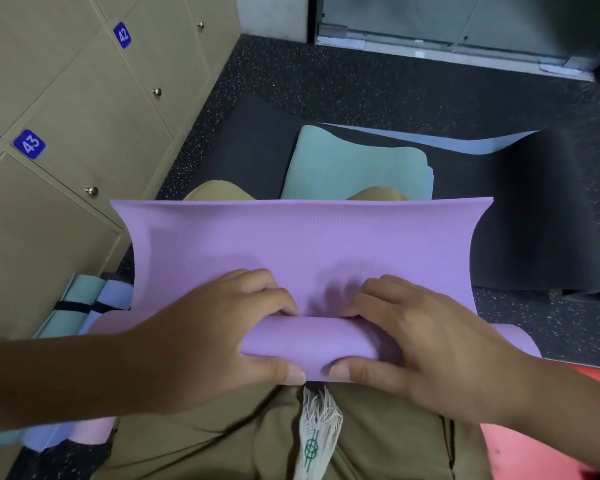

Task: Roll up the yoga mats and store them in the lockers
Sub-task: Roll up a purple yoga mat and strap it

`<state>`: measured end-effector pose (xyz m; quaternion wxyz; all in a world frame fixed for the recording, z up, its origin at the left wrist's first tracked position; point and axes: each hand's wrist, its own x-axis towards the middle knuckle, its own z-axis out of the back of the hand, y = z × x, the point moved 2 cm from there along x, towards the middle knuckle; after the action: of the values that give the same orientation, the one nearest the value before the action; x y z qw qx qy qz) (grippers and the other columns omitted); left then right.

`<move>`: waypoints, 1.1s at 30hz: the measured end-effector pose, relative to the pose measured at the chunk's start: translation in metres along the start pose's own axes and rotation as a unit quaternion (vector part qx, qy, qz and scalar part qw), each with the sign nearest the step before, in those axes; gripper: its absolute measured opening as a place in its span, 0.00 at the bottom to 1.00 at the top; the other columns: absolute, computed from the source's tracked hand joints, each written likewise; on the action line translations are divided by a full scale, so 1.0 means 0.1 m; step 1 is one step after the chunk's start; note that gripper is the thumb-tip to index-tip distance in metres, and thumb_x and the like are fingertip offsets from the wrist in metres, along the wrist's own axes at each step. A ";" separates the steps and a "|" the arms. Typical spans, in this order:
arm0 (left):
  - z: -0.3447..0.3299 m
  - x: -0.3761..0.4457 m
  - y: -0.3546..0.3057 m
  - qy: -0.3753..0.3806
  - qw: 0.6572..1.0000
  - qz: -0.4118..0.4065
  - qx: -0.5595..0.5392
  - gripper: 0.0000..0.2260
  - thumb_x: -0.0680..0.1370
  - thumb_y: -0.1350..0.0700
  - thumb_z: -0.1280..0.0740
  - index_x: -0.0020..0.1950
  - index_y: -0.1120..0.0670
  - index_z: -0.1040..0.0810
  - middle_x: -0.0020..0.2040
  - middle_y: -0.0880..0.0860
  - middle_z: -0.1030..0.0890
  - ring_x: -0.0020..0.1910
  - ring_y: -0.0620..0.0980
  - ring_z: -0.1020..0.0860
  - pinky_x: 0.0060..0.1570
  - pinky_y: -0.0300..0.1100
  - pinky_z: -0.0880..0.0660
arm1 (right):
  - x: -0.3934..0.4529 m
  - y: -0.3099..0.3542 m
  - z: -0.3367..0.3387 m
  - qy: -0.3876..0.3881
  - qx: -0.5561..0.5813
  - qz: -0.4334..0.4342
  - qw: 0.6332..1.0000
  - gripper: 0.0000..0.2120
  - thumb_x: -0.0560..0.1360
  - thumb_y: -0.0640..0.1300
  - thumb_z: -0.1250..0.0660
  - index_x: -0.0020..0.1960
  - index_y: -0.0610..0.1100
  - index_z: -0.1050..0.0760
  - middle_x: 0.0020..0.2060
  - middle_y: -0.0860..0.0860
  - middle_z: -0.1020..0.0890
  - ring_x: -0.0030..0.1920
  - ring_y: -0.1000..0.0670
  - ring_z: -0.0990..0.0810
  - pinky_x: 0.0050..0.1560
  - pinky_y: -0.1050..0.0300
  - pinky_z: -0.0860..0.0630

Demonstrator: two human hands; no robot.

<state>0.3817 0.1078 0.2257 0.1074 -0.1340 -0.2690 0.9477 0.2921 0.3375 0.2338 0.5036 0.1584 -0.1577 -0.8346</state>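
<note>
Beige lockers (70,109) fill the left, flat metal doors with small round knobs and blue number tags; across the speckled rubber floor (326,74) lies a black mat (520,209), smooth and flat; over the person's lap stretches the purple yoga mat (302,240), finely ribbed foam, its rolled near end a soft cylinder running left to right (unrolled sheet pointing away); left hand (222,337) and right hand (420,344) both curl round that roll, thumbs underneath, fingers over the top.
</note>
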 end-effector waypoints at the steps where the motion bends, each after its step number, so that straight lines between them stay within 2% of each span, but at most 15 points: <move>1: 0.01 0.01 0.01 0.009 1.000 0.006 -0.010 0.24 0.71 0.25 0.35 0.57 0.40 0.23 0.52 0.38 0.27 0.54 0.39 0.27 0.59 0.36 0.33 | -0.01 0.01 0.00 -0.018 -0.013 0.005 1.000 0.22 0.78 0.72 0.42 0.57 0.57 0.27 0.48 0.61 0.27 0.48 0.57 0.29 0.46 0.65 0.33; 3: 0.03 0.04 0.02 0.018 0.999 0.015 -0.025 0.25 0.71 0.25 0.36 0.57 0.40 0.22 0.52 0.39 0.27 0.55 0.39 0.27 0.59 0.37 0.33 | -0.06 0.05 -0.03 -0.067 -0.037 0.015 0.997 0.21 0.80 0.67 0.39 0.60 0.52 0.23 0.50 0.56 0.24 0.48 0.51 0.25 0.49 0.58 0.27; 5: 0.04 0.07 0.04 0.032 0.998 0.026 -0.040 0.25 0.71 0.25 0.36 0.57 0.40 0.22 0.52 0.40 0.27 0.56 0.40 0.27 0.58 0.36 0.33 | -0.11 0.09 -0.10 -0.117 -0.056 0.016 0.991 0.20 0.81 0.63 0.37 0.59 0.47 0.21 0.51 0.52 0.21 0.48 0.47 0.22 0.48 0.50 0.23; 9: 0.08 0.15 0.11 0.074 0.995 0.036 -0.053 0.25 0.69 0.24 0.38 0.56 0.40 0.23 0.54 0.40 0.26 0.55 0.41 0.26 0.56 0.36 0.32 | -0.13 0.13 -0.21 -0.162 -0.047 -0.016 0.986 0.20 0.82 0.60 0.38 0.61 0.45 0.20 0.53 0.51 0.20 0.50 0.45 0.21 0.48 0.48 0.24; 12: 0.12 0.19 0.14 0.070 0.996 0.033 -0.035 0.26 0.69 0.24 0.38 0.56 0.39 0.23 0.53 0.40 0.26 0.55 0.41 0.26 0.56 0.37 0.31 | -0.06 0.09 -0.16 -0.137 -0.022 -0.023 0.990 0.19 0.82 0.61 0.39 0.61 0.48 0.20 0.51 0.53 0.20 0.49 0.47 0.21 0.47 0.49 0.22; 16: 0.15 0.12 0.12 -0.047 0.999 -0.007 -0.008 0.20 0.73 0.31 0.34 0.58 0.40 0.22 0.53 0.36 0.25 0.55 0.38 0.25 0.57 0.37 0.31 | 0.09 -0.02 -0.02 -0.072 0.041 -0.057 0.995 0.20 0.80 0.67 0.43 0.60 0.56 0.22 0.49 0.59 0.21 0.50 0.53 0.22 0.49 0.52 0.22; 18: 0.17 0.08 0.07 -0.096 0.994 -0.035 0.027 0.18 0.75 0.36 0.33 0.61 0.42 0.22 0.55 0.37 0.25 0.54 0.40 0.24 0.56 0.39 0.31 | 0.18 -0.11 0.01 -0.036 0.070 -0.070 0.994 0.22 0.79 0.70 0.46 0.59 0.58 0.23 0.49 0.60 0.21 0.52 0.56 0.23 0.51 0.54 0.23; 21: 0.14 0.02 0.02 -0.138 0.985 -0.074 0.078 0.18 0.77 0.41 0.33 0.64 0.46 0.21 0.58 0.42 0.24 0.55 0.47 0.22 0.55 0.44 0.29 | 0.30 -0.23 0.06 0.001 0.115 -0.084 0.990 0.23 0.77 0.72 0.46 0.56 0.58 0.22 0.48 0.59 0.19 0.51 0.56 0.22 0.51 0.53 0.24; 25: 0.05 -0.05 0.05 -0.163 0.974 -0.098 0.121 0.19 0.77 0.44 0.30 0.65 0.50 0.20 0.61 0.46 0.22 0.56 0.51 0.22 0.54 0.50 0.25 | 0.40 -0.27 0.10 0.009 0.132 -0.078 0.988 0.23 0.76 0.72 0.44 0.55 0.58 0.22 0.48 0.61 0.19 0.52 0.57 0.23 0.52 0.56 0.25; 27: 0.02 -0.05 0.07 -0.156 0.971 -0.108 0.145 0.21 0.77 0.44 0.31 0.67 0.51 0.22 0.63 0.48 0.22 0.57 0.52 0.22 0.54 0.51 0.25 | 0.40 -0.28 0.10 -0.011 0.130 -0.084 0.988 0.21 0.76 0.71 0.41 0.57 0.59 0.22 0.49 0.62 0.20 0.53 0.58 0.24 0.52 0.58 0.25; 30: 0.02 0.00 0.15 -0.134 0.970 -0.122 0.161 0.23 0.78 0.43 0.32 0.70 0.51 0.26 0.66 0.47 0.24 0.59 0.52 0.23 0.57 0.49 0.27 | 0.29 -0.25 0.08 -0.088 0.069 -0.076 0.991 0.18 0.79 0.69 0.42 0.57 0.58 0.23 0.49 0.63 0.21 0.51 0.58 0.25 0.50 0.61 0.26; 33: 0.06 0.09 0.26 -0.117 0.978 -0.109 0.136 0.25 0.78 0.42 0.32 0.72 0.51 0.24 0.66 0.47 0.24 0.62 0.49 0.24 0.61 0.44 0.29 | 0.13 -0.18 0.03 -0.158 0.003 -0.056 0.986 0.15 0.80 0.60 0.36 0.59 0.52 0.22 0.52 0.60 0.22 0.50 0.52 0.24 0.49 0.54 0.25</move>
<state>0.3676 0.0859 0.2151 0.1951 0.0235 -0.1611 0.9672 0.2710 0.3347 0.2279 0.4244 0.0342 -0.2285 -0.8755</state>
